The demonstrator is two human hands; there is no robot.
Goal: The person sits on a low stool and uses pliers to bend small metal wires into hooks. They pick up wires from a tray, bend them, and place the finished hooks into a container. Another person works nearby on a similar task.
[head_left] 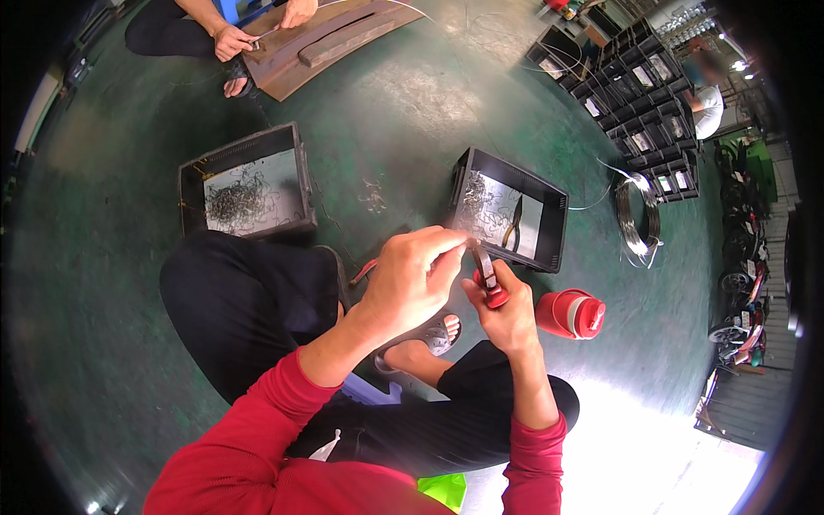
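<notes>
In front of my lap, my right hand [505, 316] is closed round a pair of red-handled pliers [486, 268], their metal jaws pointing up and away. My left hand [414, 279] pinches thumb and forefinger together right beside the jaws. What it holds, if anything, is too small to make out. Just beyond my hands sits a black crate [562, 232] with small bent wire pieces [477, 206] and a second pair of pliers [513, 225] inside. Another black crate [302, 176] on the left holds a heap of similar wire pieces [236, 199].
A red jug [570, 314] stands right of my right hand. Loose wire pieces [372, 196] lie between the crates. A wire coil [638, 220] and stacked black crates [639, 90] are at right. At far left, another person's hands [232, 41] work over a wooden board [296, 73].
</notes>
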